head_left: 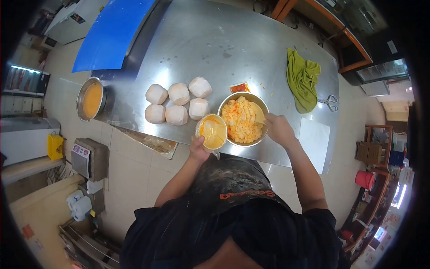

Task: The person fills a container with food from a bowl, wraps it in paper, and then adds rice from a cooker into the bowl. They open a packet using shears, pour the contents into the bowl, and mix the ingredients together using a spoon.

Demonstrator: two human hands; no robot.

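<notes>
My left hand grips a round cup whose inside is coated with yellow-orange stuff, tilted at the table's front edge. To its right stands a metal bowl full of chunky yellow and orange mixture. At the bowl's right rim my right hand is closed on a pale yellow scraper, which rests against the mixture. Several round, pale wrapped bundles sit in two rows left of the bowl. A small orange-red packet lies just behind the bowl.
The steel table carries a green cloth, scissors and a white sheet on the right. A metal bowl of orange liquid stands at the left end, below a blue board. A scale is lower left.
</notes>
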